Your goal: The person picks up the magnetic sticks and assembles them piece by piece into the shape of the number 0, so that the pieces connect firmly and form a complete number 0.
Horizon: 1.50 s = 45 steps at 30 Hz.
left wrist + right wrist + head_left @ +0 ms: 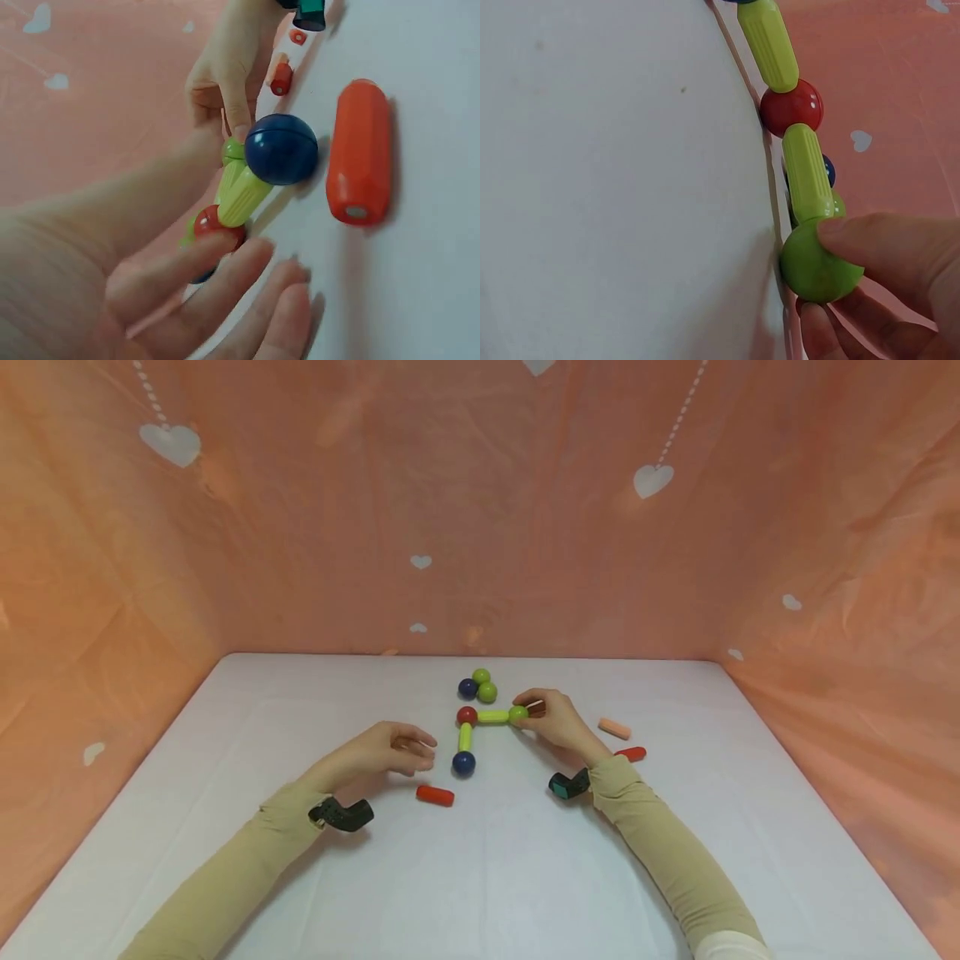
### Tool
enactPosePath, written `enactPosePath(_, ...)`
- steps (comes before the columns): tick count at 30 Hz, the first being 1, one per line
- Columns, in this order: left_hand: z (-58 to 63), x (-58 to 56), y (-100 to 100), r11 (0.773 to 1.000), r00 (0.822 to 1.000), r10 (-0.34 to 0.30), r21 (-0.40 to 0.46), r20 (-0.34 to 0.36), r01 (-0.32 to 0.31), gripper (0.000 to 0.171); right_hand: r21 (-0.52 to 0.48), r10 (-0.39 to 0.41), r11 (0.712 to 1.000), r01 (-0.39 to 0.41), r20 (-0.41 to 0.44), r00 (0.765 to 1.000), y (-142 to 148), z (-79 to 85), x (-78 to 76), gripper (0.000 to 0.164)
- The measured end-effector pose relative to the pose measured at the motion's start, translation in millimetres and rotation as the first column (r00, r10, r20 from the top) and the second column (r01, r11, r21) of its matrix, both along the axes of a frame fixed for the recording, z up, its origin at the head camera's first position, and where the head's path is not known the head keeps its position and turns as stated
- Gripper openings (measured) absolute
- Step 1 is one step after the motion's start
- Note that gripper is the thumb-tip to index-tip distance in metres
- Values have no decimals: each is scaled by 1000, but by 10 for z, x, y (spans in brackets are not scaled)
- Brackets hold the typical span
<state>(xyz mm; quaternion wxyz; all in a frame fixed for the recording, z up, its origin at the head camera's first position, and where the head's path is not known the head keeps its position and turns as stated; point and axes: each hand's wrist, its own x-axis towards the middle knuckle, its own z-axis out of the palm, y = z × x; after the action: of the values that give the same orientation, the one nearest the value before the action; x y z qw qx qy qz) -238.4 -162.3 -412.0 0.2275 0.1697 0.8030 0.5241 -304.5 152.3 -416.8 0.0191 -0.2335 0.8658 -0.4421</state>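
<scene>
green glossy ball (814,262), pinched by the right hand (560,723), meets a ribbed yellow-green rod (808,171) stretching leftward; the left hand (388,749) grips nothing.

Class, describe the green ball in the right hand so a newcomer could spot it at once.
On the white table, two lime rods form an L. At its right end, the right hand pinches the green ball. Unlike the two green balls clustered farther back, it touches a rod.
</scene>
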Motion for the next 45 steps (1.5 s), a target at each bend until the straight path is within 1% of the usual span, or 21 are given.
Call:
enactPosePath(2,4,35,-12,997,996,-72,-29,-59,70,50,-4,-2,1000,2,1,1000,6,-7,-4,31)
enactPosePath(4,1,69,-6,991,986,-135,-35,-99,133,52,-11,-2,1000,2,0,1000,9,-11,-7,31)
enactPosePath(6,-4,107,13,986,979,-167,-35,-118,164,53,-15,3,1000,-3,0,1000,9,-11,-9,31)
enactPosePath(8,-10,147,40,983,973,-182,-48,-143,176,51,-15,9,1000,-9,-3,1000,5,-9,-8,31)
enactPosePath(13,-21,223,118,976,952,-205,-125,-227,180,43,-6,8,1000,-8,-7,1000,-6,-12,-7,32)
enactPosePath(16,-31,242,153,973,943,-203,-166,-263,163,37,-6,4,1000,-4,-11,1000,-4,-12,-8,32)
enactPosePath(20,-34,255,180,969,929,-206,-194,-306,151,30,-5,6,1000,-6,-24,1000,5,-9,-3,32)
enactPosePath(22,-25,265,187,969,925,-207,-200,-317,148,27,-2,9,1000,-9,-30,1000,8,-12,-1,31)
enactPosePath(24,-11,281,193,971,927,-197,-197,-318,138,25,-2,9,1000,-10,-30,999,7,-17,-6,31)
enactPosePath(26,0,296,198,977,940,-167,-179,-298,117,24,-5,10,1000,-10,-27,1000,5,-21,-9,31)
enactPosePath(28,16,318,208,986,959,-125,-142,-255,90,25,-7,9,1000,-10,-20,1000,4,-23,-13,31)
enactPosePath(29,20,332,218,990,971,-100,-119,-215,76,26,-8,10,1000,-10,-20,1000,5,-26,-16,31)
enactPosePath(31,27,364,242,997,990,-59,-66,-129,51,29,-7,11,1000,-11,-18,1000,7,-31,-19,32)
enactPosePath(32,25,383,259,999,996,-42,-36,-80,39,30,-5,12,1000,-12,-17,1000,9,-30,-19,32)
enactPosePath(34,21,430,299,999,1000,-15,29,20,14,33,0,12,1000,-12,-14,1000,13,-33,-19,32)
enactPosePath(35,16,453,319,998,998,-2,62,69,-2,34,-1,12,1000,-12,-12,1000,13,-36,-21,32)
enactPosePath(37,-1,494,351,991,987,13,127,158,-34,36,-3,14,1000,-14,-12,1000,14,-35,-18,32)
enactPosePath(40,-26,536,387,977,962,48,189,268,-102,37,-5,18,1000,-18,-16,1000,13,-35,-12,31)
enactPosePath(42,-42,546,405,969,946,81,197,314,-148,37,-7,19,1000,-19,-19,1000,10,-33,-10,31)
enactPosePath(45,-63,544,430,963,935,127,183,331,-196,35,-9,18,1000,-18,-19,1000,7,-31,-9,31)
